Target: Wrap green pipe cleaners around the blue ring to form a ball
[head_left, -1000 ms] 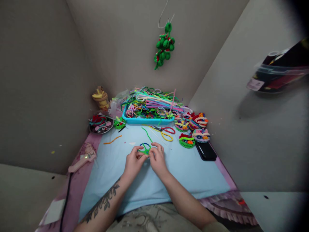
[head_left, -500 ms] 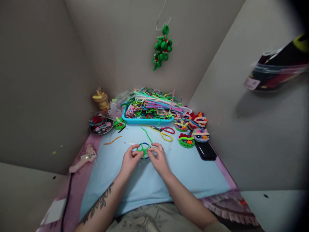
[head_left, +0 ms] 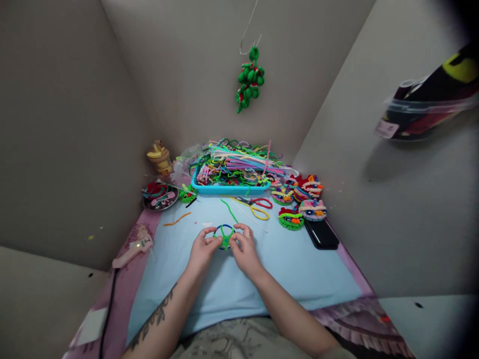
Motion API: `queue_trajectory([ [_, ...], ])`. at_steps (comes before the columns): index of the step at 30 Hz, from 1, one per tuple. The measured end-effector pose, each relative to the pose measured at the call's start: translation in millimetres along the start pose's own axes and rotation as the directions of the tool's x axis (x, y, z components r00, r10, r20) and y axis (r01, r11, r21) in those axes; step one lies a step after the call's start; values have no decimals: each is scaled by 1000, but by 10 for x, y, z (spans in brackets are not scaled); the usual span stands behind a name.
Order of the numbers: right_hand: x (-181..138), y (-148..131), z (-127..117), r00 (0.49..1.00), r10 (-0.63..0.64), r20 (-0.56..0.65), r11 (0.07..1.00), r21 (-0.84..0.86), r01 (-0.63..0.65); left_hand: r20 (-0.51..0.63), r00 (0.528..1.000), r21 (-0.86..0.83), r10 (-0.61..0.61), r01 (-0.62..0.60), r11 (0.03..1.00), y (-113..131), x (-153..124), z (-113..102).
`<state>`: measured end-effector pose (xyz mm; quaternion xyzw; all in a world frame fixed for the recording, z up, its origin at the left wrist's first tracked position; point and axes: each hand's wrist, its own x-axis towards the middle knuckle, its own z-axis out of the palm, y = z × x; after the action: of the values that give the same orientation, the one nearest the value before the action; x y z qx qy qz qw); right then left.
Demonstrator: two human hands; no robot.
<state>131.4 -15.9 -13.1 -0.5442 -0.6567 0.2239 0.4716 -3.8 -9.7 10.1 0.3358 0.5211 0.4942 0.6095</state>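
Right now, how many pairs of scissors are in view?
1: scissors with red and yellow handles, on the pale blue cloth beyond the right hand. More may be hidden.

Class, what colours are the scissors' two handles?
One red, one yellow; the scissors show best in the head view.

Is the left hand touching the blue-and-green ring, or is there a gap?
Touching. The head view shows the left hand pinching the blue-and-green ring at its left side, with thumb and index finger.
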Motion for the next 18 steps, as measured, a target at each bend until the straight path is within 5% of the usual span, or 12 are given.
queue_trajectory([
  [18,-41,-24,31,997,-77,-9,994,-73,76,-34,998,-21,-56,55,998,-19,-34,-6],
])
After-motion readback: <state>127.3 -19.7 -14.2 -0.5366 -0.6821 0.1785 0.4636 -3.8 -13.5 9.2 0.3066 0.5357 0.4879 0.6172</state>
